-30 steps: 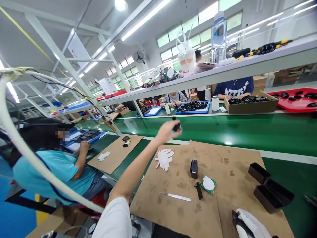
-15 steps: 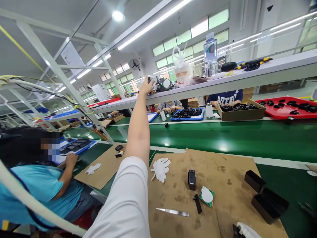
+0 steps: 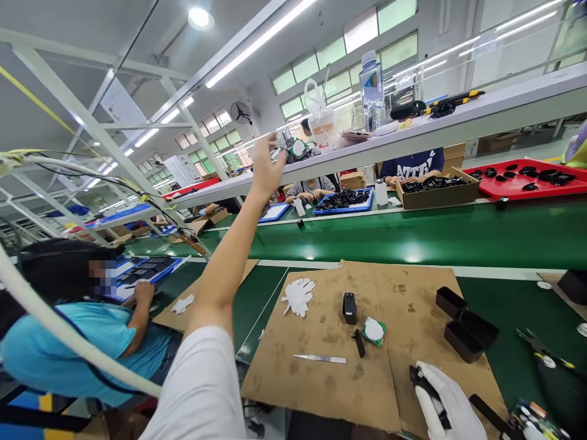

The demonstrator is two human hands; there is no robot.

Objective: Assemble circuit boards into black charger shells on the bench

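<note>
My left hand (image 3: pixel 266 170), bare, is raised at the far end of my outstretched arm, by the edge of the overhead shelf (image 3: pixel 413 135). Its thumb stands apart from the fingers, which are smeared a little by motion, and no object shows in it. Behind it on the shelf lies a pile of small circuit parts (image 3: pixel 298 148). In a white glove, my right hand (image 3: pixel 452 400) grips a black plastic casing (image 3: pixel 428 391) low at the right. On the cardboard (image 3: pixel 321 391) are tweezers (image 3: pixel 320 359), a black plug adapter (image 3: pixel 349 308), a green circuit board (image 3: pixel 374 330) and a black strip (image 3: pixel 358 344).
A white glove (image 3: pixel 299 297) lies on the cardboard's left; black open boxes (image 3: pixel 465 345) stand at its right. Pliers (image 3: pixel 545 348) lie farther right. A green conveyor belt (image 3: pixel 389 238) runs behind. A person in blue (image 3: pixel 92 348) sits at left; other people work opposite.
My left hand has drawn slightly back from the shelf, its fingers loosened. The small dark piece in them no longer shows. My right hand has come into fuller view with the casing.
</note>
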